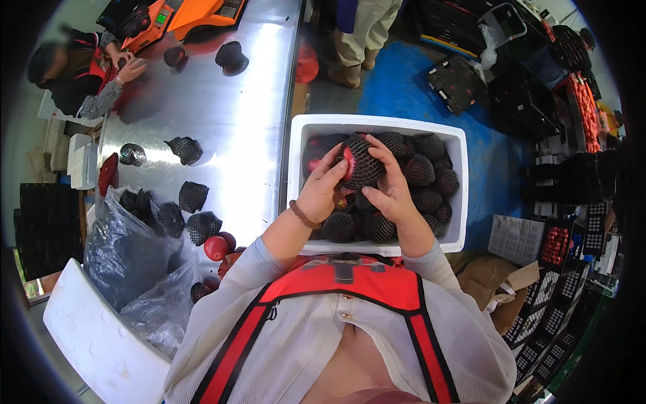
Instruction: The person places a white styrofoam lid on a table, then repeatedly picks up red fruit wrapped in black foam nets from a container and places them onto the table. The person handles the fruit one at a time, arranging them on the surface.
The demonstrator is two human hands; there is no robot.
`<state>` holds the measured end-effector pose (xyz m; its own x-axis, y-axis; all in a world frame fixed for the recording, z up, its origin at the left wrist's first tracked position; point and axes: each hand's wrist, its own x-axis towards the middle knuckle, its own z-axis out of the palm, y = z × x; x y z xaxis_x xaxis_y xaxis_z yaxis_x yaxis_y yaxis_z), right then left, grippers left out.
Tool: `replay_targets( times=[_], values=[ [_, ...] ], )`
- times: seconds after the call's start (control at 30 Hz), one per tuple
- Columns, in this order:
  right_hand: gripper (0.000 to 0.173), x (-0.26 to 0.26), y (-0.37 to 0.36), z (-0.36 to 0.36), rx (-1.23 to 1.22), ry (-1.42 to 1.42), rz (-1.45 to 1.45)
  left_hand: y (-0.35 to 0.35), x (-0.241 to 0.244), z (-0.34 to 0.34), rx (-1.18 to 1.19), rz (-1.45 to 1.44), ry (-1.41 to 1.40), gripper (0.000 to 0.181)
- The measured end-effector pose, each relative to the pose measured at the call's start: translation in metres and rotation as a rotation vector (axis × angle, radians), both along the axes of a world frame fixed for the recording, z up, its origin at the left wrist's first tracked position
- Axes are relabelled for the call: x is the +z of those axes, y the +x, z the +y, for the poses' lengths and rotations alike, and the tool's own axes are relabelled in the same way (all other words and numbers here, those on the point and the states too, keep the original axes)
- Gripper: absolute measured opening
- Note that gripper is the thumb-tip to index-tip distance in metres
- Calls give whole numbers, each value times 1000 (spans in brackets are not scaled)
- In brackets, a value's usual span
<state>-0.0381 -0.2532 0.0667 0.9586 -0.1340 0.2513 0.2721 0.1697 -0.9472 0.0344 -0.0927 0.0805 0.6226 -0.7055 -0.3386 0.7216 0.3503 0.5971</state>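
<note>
Between my two hands is a red round fruit in a black foam net sleeve (362, 164), held above a white foam box (378, 120). My left hand (323, 187) grips its left side, the thumb near a bare red patch. My right hand (391, 187) is curved around its right side, fingers touching the net. Inside the box lie several more fruits in black nets (420, 170). On the steel table (242, 126) to the left are loose black net sleeves (194, 196) and a bare red fruit (216, 248).
Clear plastic bags with black nets (131, 247) lie on the table's near left. A co-worker's hands (128, 68) hold something dark beside orange scales (207, 17). Another person's legs (361, 35) stand beyond the box. Black crates (456, 83) are at the right on the blue floor.
</note>
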Motion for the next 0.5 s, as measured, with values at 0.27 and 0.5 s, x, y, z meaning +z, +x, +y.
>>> replay_targets(
  times=[0.27, 0.5],
  values=[
    [44, -6, 10, 23, -457, -302, 78, -6, -21, -15, 118, -641, 305, 80],
    [19, -36, 18, -2, -585, 32, 349, 5, -21, 5, -13, 254, -494, 65]
  ],
)
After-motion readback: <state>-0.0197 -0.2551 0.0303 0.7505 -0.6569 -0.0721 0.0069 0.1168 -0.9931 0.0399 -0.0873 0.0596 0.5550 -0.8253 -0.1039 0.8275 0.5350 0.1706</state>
